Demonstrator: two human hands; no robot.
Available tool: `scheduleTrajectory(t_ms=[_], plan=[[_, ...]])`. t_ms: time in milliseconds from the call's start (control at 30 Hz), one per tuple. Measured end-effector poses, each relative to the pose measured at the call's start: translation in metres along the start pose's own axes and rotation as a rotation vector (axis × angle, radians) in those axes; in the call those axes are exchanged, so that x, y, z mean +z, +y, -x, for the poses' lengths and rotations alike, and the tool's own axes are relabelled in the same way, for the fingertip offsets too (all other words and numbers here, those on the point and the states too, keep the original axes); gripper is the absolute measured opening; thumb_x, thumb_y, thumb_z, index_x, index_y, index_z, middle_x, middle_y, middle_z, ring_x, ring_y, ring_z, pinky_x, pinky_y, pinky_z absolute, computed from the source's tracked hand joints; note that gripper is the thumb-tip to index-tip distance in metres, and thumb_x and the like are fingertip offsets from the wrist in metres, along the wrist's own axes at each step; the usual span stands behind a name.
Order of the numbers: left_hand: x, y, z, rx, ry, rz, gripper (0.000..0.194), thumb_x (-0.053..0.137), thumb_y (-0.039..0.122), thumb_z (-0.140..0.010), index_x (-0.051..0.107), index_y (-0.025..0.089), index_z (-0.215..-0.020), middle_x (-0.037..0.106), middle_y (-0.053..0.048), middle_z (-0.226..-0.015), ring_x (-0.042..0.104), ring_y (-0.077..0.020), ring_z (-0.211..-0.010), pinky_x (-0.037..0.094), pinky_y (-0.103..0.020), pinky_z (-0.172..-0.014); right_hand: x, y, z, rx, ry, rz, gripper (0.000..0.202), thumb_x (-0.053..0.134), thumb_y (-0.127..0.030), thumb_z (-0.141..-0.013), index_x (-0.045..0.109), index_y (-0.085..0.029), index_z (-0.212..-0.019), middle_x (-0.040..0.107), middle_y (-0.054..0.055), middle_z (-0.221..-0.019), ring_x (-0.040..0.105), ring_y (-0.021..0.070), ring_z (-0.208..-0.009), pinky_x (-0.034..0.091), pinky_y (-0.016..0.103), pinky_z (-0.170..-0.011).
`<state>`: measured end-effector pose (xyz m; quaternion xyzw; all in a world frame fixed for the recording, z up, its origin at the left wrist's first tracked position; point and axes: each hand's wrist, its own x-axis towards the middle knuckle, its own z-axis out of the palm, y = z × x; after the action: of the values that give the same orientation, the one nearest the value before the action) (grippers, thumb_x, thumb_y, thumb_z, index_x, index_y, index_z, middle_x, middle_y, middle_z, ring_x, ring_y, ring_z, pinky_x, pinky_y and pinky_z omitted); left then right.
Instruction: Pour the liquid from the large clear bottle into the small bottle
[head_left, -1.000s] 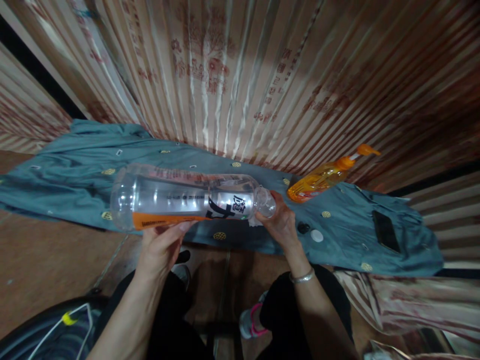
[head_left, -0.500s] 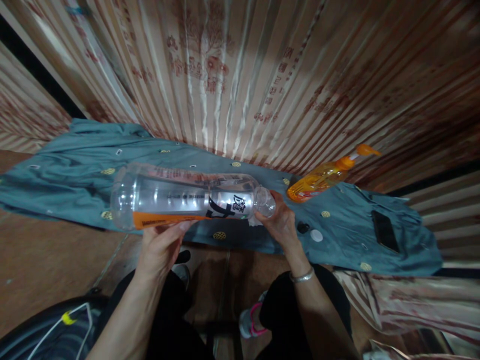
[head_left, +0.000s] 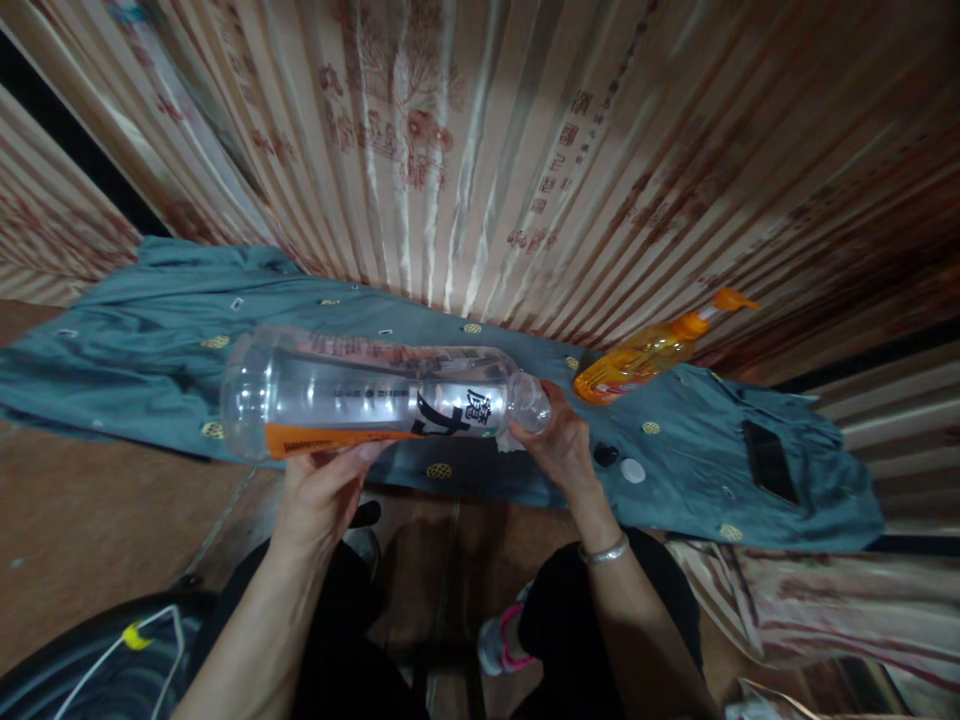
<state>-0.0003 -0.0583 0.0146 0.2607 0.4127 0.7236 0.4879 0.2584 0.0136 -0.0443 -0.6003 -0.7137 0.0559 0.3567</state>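
A large clear plastic bottle (head_left: 352, 390) with a silver and orange label lies sideways in the air, its neck to the right. My left hand (head_left: 322, 490) grips it from below near the base, thumb along the label. Around the uncapped neck my right hand (head_left: 561, 435) is closed; a bit of something white, perhaps tissue, shows under those fingers. On the cloth right of that hand are a small black thing (head_left: 606, 454) and a white round disc, maybe a cap (head_left: 633, 470). Behind them stands a pump bottle (head_left: 637, 360) of orange liquid.
A green patterned cloth (head_left: 172, 340) covers the narrow table. At its right end lies a dark phone (head_left: 770, 462). Pleated curtains (head_left: 420, 150) hang right behind the table. A black bucket (head_left: 97, 670) with a wire handle stands on the floor at lower left.
Almost nothing differs. The view has shifted very slightly; both hands keep the same hold on the bottle.
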Motion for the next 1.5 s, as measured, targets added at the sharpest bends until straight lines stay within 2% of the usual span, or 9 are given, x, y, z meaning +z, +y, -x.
scheduleTrajectory(t_ms=[133,433,567,667,867,967,1067,1333,1500], plan=[[0.0017,0.0008,-0.0006,0.007,-0.013,0.021,0.06,0.101,0.033,-0.045,0.077,0.026,-0.099,0.081,-0.003,-0.086,0.074,-0.0217,-0.067,0.068,-0.041,-0.076,-0.0006,-0.0013,0.0002,0.008,0.003,0.01,0.056,0.076,-0.041,-0.08,0.061,-0.019,-0.128,0.077,0.016,-0.116,0.077,0.0319,-0.1,0.064,0.046,-0.087],[0.002,0.0019,0.0008,-0.008,0.011,0.008,0.06,0.102,0.033,-0.045,0.077,0.029,-0.099,0.08,0.0,-0.078,0.075,-0.0244,-0.069,0.068,-0.043,-0.077,-0.0014,-0.0025,-0.0001,0.014,0.002,0.006,0.055,0.077,-0.04,-0.078,0.062,-0.019,-0.127,0.078,0.015,-0.116,0.077,0.0322,-0.1,0.064,0.044,-0.086],[0.0017,0.0014,0.0003,-0.002,-0.011,0.017,0.058,0.101,0.032,-0.046,0.078,0.027,-0.099,0.08,-0.001,-0.081,0.075,-0.0233,-0.067,0.068,-0.043,-0.078,-0.0006,-0.0025,-0.0003,0.014,0.005,0.008,0.056,0.077,-0.039,-0.078,0.062,-0.018,-0.128,0.078,0.015,-0.116,0.077,0.0322,-0.1,0.063,0.043,-0.087],[0.0011,0.0013,-0.0001,-0.003,-0.015,0.026,0.057,0.101,0.03,-0.046,0.078,0.025,-0.098,0.079,-0.001,-0.075,0.074,-0.0228,-0.065,0.068,-0.043,-0.077,-0.0006,-0.0019,-0.0009,0.013,0.001,0.006,0.057,0.077,-0.04,-0.078,0.062,-0.017,-0.127,0.078,0.015,-0.115,0.077,0.0315,-0.098,0.063,0.043,-0.087],[0.0005,-0.0002,-0.0002,0.008,-0.04,0.042,0.053,0.1,0.03,-0.05,0.077,0.025,-0.097,0.08,0.001,-0.077,0.077,-0.0221,-0.07,0.068,-0.042,-0.084,-0.0016,-0.0013,-0.001,0.011,-0.026,0.025,0.057,0.078,-0.038,-0.078,0.062,-0.016,-0.129,0.077,0.016,-0.116,0.077,0.0309,-0.099,0.063,0.042,-0.086],[0.0002,-0.0008,-0.0005,0.028,-0.04,0.061,0.05,0.1,0.026,-0.049,0.076,0.024,-0.093,0.079,0.001,-0.072,0.075,-0.0204,-0.064,0.068,-0.037,-0.076,-0.0012,-0.0009,-0.0007,0.008,-0.025,0.031,0.058,0.079,-0.038,-0.078,0.062,-0.017,-0.13,0.077,0.016,-0.117,0.077,0.0315,-0.1,0.064,0.043,-0.087],[0.0004,-0.0004,-0.0006,0.015,-0.031,0.062,0.053,0.101,0.026,-0.047,0.077,0.024,-0.094,0.078,0.002,-0.069,0.074,-0.02,-0.06,0.069,-0.035,-0.071,-0.0009,-0.0007,-0.0007,-0.005,-0.027,0.028,0.057,0.077,-0.039,-0.08,0.062,-0.017,-0.129,0.077,0.017,-0.118,0.077,0.0321,-0.102,0.064,0.043,-0.089],[0.0029,0.002,0.0004,-0.01,-0.005,0.029,0.057,0.103,0.032,-0.045,0.079,0.026,-0.095,0.076,0.002,-0.064,0.075,-0.0223,-0.062,0.069,-0.038,-0.073,-0.0014,-0.0015,-0.0005,0.013,-0.027,0.018,0.057,0.078,-0.038,-0.079,0.061,-0.019,-0.13,0.077,0.016,-0.117,0.077,0.0331,-0.1,0.064,0.046,-0.088],[0.0022,0.0019,-0.0001,-0.012,-0.014,0.037,0.061,0.103,0.033,-0.045,0.079,0.027,-0.101,0.079,0.001,-0.072,0.076,-0.0221,-0.064,0.069,-0.041,-0.077,-0.0013,-0.0029,-0.0003,0.02,-0.011,-0.008,0.059,0.079,-0.036,-0.077,0.06,-0.018,-0.129,0.077,0.017,-0.117,0.077,0.0336,-0.102,0.064,0.046,-0.089]])
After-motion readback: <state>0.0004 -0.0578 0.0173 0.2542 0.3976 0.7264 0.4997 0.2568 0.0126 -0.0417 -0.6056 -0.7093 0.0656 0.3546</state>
